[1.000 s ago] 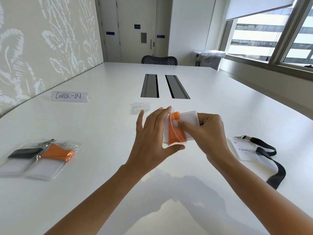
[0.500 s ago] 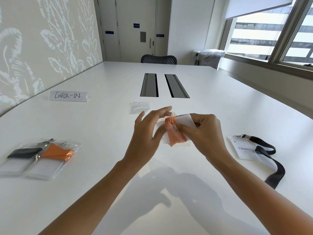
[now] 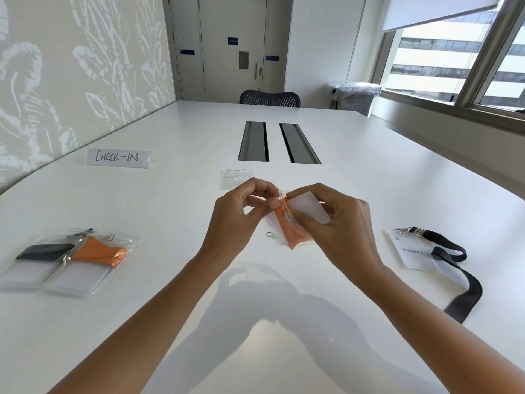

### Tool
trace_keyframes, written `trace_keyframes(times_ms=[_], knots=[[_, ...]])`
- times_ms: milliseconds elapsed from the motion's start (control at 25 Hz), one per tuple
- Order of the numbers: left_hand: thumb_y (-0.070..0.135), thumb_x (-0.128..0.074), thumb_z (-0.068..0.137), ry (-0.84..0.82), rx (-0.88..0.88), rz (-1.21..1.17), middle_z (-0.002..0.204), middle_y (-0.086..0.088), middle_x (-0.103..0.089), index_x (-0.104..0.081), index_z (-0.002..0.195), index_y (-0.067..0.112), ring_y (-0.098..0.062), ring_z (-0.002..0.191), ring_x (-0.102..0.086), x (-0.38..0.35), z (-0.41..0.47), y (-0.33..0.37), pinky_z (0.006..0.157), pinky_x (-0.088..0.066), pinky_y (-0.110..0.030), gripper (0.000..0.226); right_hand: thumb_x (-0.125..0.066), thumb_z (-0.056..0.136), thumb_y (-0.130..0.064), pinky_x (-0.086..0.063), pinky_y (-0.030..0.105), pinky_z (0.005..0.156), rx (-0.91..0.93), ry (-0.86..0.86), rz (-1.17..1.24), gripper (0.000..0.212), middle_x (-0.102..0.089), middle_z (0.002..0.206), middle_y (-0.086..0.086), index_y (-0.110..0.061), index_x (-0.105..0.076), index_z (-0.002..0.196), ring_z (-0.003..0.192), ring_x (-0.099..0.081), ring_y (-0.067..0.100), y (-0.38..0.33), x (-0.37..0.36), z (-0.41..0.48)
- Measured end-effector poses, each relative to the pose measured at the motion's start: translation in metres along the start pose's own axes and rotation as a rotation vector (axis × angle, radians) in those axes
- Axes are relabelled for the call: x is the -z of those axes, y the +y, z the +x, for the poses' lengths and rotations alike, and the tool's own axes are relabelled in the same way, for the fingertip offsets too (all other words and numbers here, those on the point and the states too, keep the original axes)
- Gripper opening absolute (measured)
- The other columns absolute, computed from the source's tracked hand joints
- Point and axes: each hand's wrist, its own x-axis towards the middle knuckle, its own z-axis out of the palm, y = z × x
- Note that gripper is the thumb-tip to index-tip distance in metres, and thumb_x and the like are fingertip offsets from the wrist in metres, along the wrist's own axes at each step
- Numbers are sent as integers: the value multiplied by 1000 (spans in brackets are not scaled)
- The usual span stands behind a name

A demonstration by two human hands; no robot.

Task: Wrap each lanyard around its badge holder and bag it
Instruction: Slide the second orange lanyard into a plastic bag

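Observation:
My right hand grips a white badge holder wrapped with an orange lanyard, low over the table's middle. My left hand pinches the rim of a clear plastic bag that lies partly over the bundle. A small metal ring hangs below the bag. At the left lie two filled bags, one with a black lanyard, one with an orange lanyard. At the right lies a loose badge with a black lanyard.
Spare clear bags lie just beyond my hands. A CHECK-IN sign stands at the far left. Two cable slots are set into the white table. A black chair stands at the far end.
My left hand went from flat open fingers against the bundle to pinching the bag's rim. Both hands and the bundle dropped lower toward the table, and the bundle tilted flatter.

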Motion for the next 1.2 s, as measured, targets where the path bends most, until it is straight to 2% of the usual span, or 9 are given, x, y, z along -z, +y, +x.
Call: trace_keyframes(times_ms=[280,440,560,640,720,800,1000,1120,1200], knots=[[21,-69,86,6,-11,13,81,14,-69,-66,82,20,-9,80,-66,0,-1,1,79,-45,-13,5,-75,78,-10,-48,23,55,-21,-43,-35,17,-72,78,-15,-26,-76,83,63,-59,14,2,3,3],[25,-70,85,51,-16,59,78,15,-68,-67,80,20,-7,80,-65,0,-1,0,78,-46,-11,8,-74,81,-12,-54,36,64,-103,-111,-50,15,-75,79,-8,-25,-78,87,70,-65,18,4,4,5],[26,-69,87,100,10,46,75,13,-68,-66,80,20,-7,75,-65,2,0,-1,73,-43,-8,9,-61,94,-10,-56,39,83,-222,-304,150,20,-76,102,-3,-18,-74,106,94,-70,18,6,11,12],[25,-68,87,116,38,21,73,11,-69,-66,80,20,-7,72,-66,3,0,-1,71,-42,-6,9,-48,101,-9,-51,31,91,-281,-451,296,27,-70,119,1,-10,-68,119,110,-65,17,8,17,17],[24,-68,87,108,52,-5,73,9,-70,-66,80,19,-6,71,-66,2,0,-1,70,-42,-6,9,-44,102,-7,-50,24,91,-283,-529,341,29,-69,123,1,-7,-66,121,112,-63,13,8,21,19],[23,-67,88,84,54,-34,74,7,-70,-66,81,17,-7,72,-67,1,0,-1,71,-45,-10,10,-53,97,-5,-51,24,93,-276,-499,338,25,-73,115,0,-8,-71,115,110,-66,11,9,21,19],[24,-68,87,66,61,-45,75,9,-68,-65,80,18,-8,68,-67,-7,-4,0,64,-46,-8,9,-79,76,-2,-54,44,95,-307,-297,228,16,-78,88,2,-13,-80,87,90,-74,19,14,15,15],[24,-67,88,67,50,-28,76,11,-67,-65,83,18,-4,68,-65,-10,-7,-1,63,-44,-7,8,-83,70,-2,-56,47,91,-303,-241,197,16,-77,79,2,-17,-77,72,81,-75,19,14,12,12],[25,-65,90,74,48,-5,76,13,-66,-63,84,20,-3,67,-64,-11,-7,-2,62,-43,-7,8,-78,79,-6,-55,49,91,-319,-245,211,12,-77,81,3,-17,-77,74,81,-74,21,16,10,12]])
